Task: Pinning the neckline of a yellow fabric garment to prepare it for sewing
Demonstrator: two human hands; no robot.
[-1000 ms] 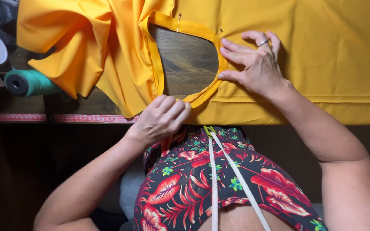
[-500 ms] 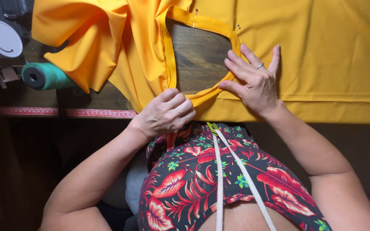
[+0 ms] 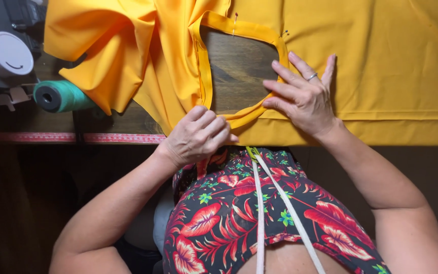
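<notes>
Yellow fabric [image 3: 391, 56]: spread on wooden table [image 3: 234, 71]
Left hand [image 3: 198, 137]: curled shut, pinching binding strip [image 3: 244, 117] at 6 o'clock of the opening
Right hand [image 3: 305, 96]: flat, fingers spread, pressing at 3 o'clock
Thread spool [image 3: 59, 96]: teal, 9 o'clock

Left hand [image 3: 198, 137] curled, fingers bent; right hand [image 3: 302, 96] flat, fingers spread.

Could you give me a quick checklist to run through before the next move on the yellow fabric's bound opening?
1. Right hand flat on the yellow fabric beside the opening: ok.
2. Left hand gripping the folded yellow binding strip at the lower edge: ok.
3. Two pins seated in the top edge: ok.
4. Binding lying even all round: cannot tell, the left side is bunched.
5. Teal thread cone clear of the fabric: ok.
</notes>
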